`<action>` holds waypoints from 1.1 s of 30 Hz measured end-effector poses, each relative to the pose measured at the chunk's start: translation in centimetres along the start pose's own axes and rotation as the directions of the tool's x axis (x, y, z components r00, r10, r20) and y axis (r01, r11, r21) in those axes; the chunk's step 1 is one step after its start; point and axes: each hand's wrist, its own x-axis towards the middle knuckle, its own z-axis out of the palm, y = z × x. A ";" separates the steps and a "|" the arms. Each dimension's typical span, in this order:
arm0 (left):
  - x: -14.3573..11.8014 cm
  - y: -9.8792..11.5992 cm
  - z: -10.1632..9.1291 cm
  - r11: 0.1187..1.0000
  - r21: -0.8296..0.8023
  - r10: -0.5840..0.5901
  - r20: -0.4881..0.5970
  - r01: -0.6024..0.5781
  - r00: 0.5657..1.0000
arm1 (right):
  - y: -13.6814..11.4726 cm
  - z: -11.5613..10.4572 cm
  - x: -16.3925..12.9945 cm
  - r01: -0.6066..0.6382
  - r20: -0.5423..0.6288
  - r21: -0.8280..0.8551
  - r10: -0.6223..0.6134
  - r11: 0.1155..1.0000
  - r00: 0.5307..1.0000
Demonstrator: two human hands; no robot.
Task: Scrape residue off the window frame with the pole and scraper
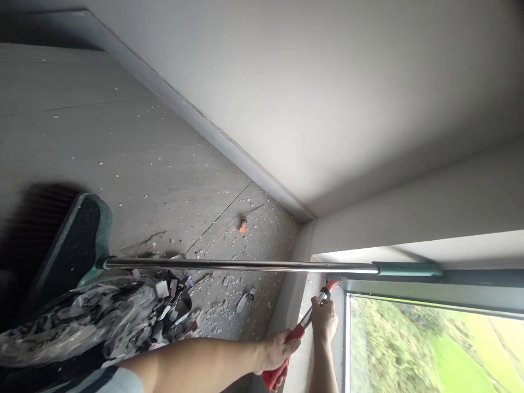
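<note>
My left hand [278,352] is closed round the red grip of a metal-shafted scraper-like tool [306,318]. Farther up, my right hand [325,319] wraps the metal shaft just below its black collar. The tool's red far end [332,284] reaches the corner of the window sill [313,292]; its working edge is too small to make out. Across the view, a broom [245,266] with a green head, dark bristles and green handle end passes just beyond the tool's tip.
Pale chips are scattered over the grey floor [135,147]. A crumpled clear plastic bag [102,316] lies with mixed scraps at lower left. A small orange-and-black piece [243,225] rests near the corner. A white wall [286,109] and a window [409,338] bound the right.
</note>
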 end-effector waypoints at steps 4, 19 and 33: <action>-0.4 0.3 0.3 0.999 -0.050 -0.020 -0.006 0.020 1.000 | -0.4 -0.5 -0.3 -0.064 0.010 -0.022 0.064 0.998 0.998; -2.2 1.4 0.7 0.999 0.003 -0.050 -0.083 0.050 0.995 | -0.4 -0.9 -1.3 -0.040 0.013 -0.012 0.040 0.999 0.999; -0.4 0.6 2.1 0.992 0.122 -0.012 -0.176 0.034 0.984 | 1.7 0.0 0.6 -0.003 0.005 0.053 0.003 0.999 1.000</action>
